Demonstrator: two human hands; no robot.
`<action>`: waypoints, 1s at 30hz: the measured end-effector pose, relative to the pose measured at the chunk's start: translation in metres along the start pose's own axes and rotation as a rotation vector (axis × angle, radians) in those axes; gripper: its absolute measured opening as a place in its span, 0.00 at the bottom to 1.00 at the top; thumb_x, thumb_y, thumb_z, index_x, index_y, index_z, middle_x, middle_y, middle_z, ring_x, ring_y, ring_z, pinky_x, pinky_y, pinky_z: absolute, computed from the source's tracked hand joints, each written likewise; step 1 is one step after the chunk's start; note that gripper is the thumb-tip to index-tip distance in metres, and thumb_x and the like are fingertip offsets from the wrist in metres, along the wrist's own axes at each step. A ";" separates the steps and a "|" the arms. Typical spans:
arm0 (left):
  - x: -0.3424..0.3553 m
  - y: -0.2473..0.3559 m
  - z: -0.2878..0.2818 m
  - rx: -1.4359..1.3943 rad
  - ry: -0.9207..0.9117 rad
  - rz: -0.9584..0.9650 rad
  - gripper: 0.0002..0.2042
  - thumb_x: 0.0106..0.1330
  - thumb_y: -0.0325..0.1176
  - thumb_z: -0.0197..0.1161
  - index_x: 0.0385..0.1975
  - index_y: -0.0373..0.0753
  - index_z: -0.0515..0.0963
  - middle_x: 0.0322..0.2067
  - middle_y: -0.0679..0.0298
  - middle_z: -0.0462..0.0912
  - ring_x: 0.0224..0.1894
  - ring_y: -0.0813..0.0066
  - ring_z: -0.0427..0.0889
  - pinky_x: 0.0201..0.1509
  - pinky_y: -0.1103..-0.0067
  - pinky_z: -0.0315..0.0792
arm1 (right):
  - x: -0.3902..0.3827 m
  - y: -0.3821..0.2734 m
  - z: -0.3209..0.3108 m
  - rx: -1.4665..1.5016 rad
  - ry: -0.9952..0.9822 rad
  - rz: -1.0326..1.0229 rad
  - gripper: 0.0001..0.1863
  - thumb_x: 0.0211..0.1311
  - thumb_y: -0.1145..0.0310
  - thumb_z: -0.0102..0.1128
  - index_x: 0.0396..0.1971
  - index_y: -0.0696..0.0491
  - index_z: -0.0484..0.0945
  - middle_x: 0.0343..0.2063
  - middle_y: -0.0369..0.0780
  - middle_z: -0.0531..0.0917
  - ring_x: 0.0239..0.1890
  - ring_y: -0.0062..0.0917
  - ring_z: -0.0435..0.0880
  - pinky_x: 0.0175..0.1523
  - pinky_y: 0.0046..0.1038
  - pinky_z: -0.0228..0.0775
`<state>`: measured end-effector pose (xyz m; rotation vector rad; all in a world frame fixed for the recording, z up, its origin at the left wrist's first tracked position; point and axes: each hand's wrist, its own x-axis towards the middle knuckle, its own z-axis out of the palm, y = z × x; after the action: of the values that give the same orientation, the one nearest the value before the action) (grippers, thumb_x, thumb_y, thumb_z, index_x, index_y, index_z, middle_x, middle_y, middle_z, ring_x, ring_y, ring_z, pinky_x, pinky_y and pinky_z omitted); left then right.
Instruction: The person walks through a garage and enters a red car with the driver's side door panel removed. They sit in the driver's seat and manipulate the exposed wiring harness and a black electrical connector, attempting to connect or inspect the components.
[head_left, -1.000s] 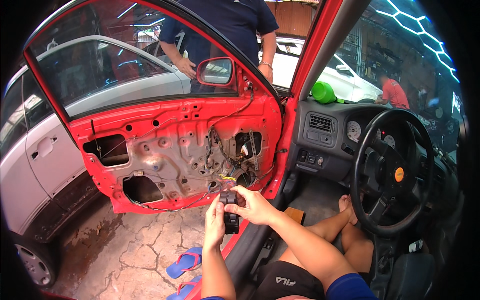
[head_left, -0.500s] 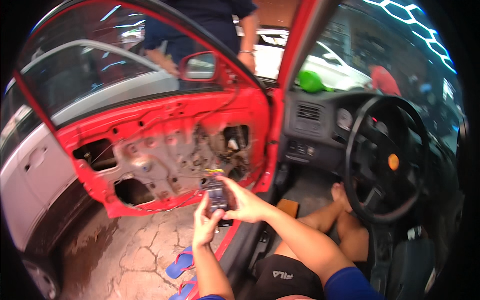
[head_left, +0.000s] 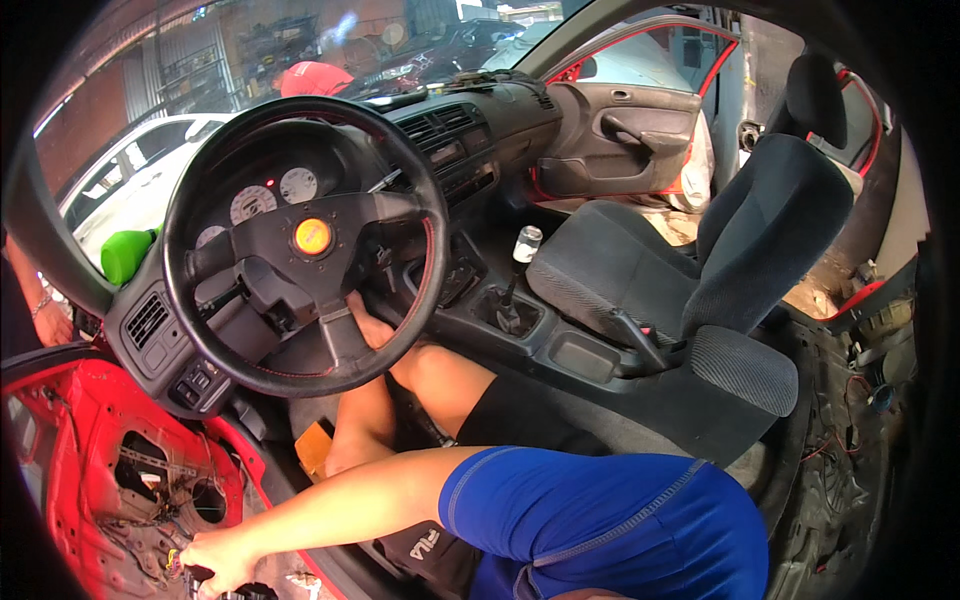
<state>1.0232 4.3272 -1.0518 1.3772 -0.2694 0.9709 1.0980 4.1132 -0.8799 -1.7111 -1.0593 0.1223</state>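
At the lower left, my right hand (head_left: 220,560) grips a black switch unit (head_left: 255,591), which is largely cut off by the picture's edge. Colored wires (head_left: 172,560) lie beside my fingertips, against the stripped red door (head_left: 105,400) with its holes and exposed wiring. My right forearm and blue sleeve cross the lower part of the view. I cannot see my left hand.
A black steering wheel (head_left: 350,360), gear lever (head_left: 525,250), dark passenger seat (head_left: 620,270) and open passenger door (head_left: 620,135) fill the cabin. A green bottle (head_left: 125,255) sits by the windscreen. Outside are a person's hand (head_left: 52,322) and another person in red (head_left: 315,78).
My view has swung sharply right across the cabin. My right hand and the switch unit now appear at the lower left. My left hand has left the view.
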 end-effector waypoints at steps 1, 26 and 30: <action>-0.002 0.008 0.014 0.029 0.005 0.007 0.29 0.77 0.39 0.60 0.71 0.28 0.63 0.65 0.43 0.72 0.65 0.44 0.73 0.65 0.62 0.74 | 0.001 0.006 -0.003 0.002 0.002 0.004 0.30 0.57 0.51 0.73 0.50 0.59 0.79 0.40 0.51 0.86 0.45 0.43 0.87 0.49 0.42 0.79; 0.014 0.047 0.019 -0.025 0.100 -0.263 0.34 0.72 0.45 0.60 0.74 0.34 0.61 0.68 0.43 0.69 0.64 0.50 0.75 0.68 0.61 0.71 | -0.016 -0.017 -0.013 -0.031 -0.115 -0.098 0.38 0.56 0.49 0.75 0.58 0.59 0.74 0.50 0.52 0.82 0.55 0.40 0.82 0.59 0.39 0.75; 0.031 0.108 0.077 0.374 -0.246 -0.142 0.19 0.69 0.35 0.64 0.55 0.31 0.77 0.46 0.58 0.82 0.50 0.65 0.79 0.60 0.69 0.72 | -0.001 -0.017 -0.013 -0.043 -0.082 -0.143 0.39 0.56 0.48 0.75 0.60 0.59 0.73 0.51 0.52 0.82 0.56 0.40 0.81 0.61 0.38 0.74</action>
<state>0.9934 4.2593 -0.9381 1.8375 -0.1748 0.7570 1.0948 4.1032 -0.8614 -1.6743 -1.2496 0.0797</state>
